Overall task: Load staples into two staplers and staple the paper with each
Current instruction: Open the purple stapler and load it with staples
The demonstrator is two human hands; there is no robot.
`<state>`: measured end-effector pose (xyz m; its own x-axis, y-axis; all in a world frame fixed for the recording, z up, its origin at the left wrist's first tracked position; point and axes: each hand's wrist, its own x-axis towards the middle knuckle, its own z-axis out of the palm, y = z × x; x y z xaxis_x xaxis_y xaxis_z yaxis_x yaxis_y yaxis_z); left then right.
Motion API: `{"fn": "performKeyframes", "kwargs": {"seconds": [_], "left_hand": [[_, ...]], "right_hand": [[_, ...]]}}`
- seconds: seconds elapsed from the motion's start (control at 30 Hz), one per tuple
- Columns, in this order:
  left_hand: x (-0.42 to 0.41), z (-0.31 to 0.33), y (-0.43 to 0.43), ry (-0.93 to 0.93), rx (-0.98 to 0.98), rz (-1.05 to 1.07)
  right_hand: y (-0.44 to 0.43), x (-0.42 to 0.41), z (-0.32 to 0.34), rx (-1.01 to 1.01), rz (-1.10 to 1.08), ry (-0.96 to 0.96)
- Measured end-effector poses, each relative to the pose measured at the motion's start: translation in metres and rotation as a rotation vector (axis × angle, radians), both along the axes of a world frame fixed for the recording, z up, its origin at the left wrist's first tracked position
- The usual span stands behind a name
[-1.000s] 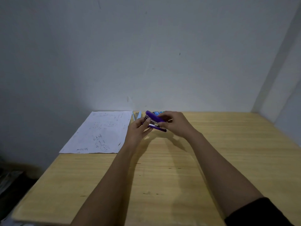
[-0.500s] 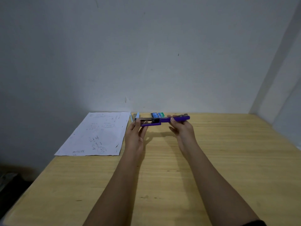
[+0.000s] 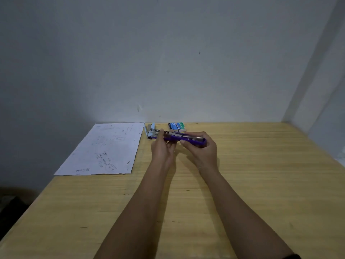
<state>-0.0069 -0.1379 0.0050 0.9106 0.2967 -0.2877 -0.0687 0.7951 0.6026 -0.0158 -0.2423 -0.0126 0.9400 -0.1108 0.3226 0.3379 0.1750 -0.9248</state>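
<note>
A purple stapler (image 3: 180, 137) is swung fully open, flat and long, held just above the wooden table (image 3: 261, 184) near the back wall. My left hand (image 3: 162, 149) grips its left half, fingers curled round the metal staple rail. My right hand (image 3: 200, 149) grips the purple right end. A light blue stapler (image 3: 150, 130) lies behind my left hand, partly hidden. Two small staple boxes, one blue (image 3: 172, 126) and one green (image 3: 181, 126), stand side by side at the wall. A written sheet of paper (image 3: 106, 148) lies at the left.
The table's left edge runs close beside the paper, with dark floor below. A wall stands right behind the boxes, and another wall closes the right side.
The purple stapler went from nearly closed to swung flat open. Both hands have since dropped slightly and moved closer together along it.
</note>
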Motion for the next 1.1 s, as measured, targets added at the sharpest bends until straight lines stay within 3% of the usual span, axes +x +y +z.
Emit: {"fn": "performKeyframes", "kwargs": {"seconds": [0.13, 0.2, 0.27, 0.4, 0.53, 0.63, 0.83, 0.93, 1.1], "left_hand": [[0.008, -0.001, 0.006, 0.018, -0.192, 0.122], [0.01, -0.004, 0.017, 0.085, -0.138, 0.145], [0.007, -0.004, 0.026, 0.128, -0.025, 0.078], [-0.001, 0.006, 0.03, 0.113, 0.404, -0.116], [-0.009, 0.017, 0.018, 0.093, 1.044, -0.294], [-0.009, 0.019, 0.008, -0.014, 1.528, -0.28], [-0.01, 0.016, 0.002, -0.207, 2.31, -0.114], [-0.012, 0.017, 0.001, -0.245, 2.488, -0.104], [-0.018, 0.018, -0.006, -0.379, 2.59, -0.085]], "right_hand": [[0.0, -0.006, -0.008, -0.374, 0.074, -0.185], [-0.006, -0.004, -0.011, -0.515, 0.149, -0.205], [-0.012, 0.0, -0.013, -0.556, 0.19, -0.109], [-0.006, 0.013, -0.011, -0.164, 0.142, 0.205], [0.005, 0.024, 0.0, 0.541, 0.223, 0.578], [0.006, 0.029, 0.009, 0.825, 0.316, 0.702], [0.003, 0.039, 0.024, 0.972, 0.257, 0.75], [-0.003, 0.038, 0.029, 0.998, 0.261, 0.755], [-0.008, 0.033, 0.03, 1.078, 0.349, 0.75]]}}
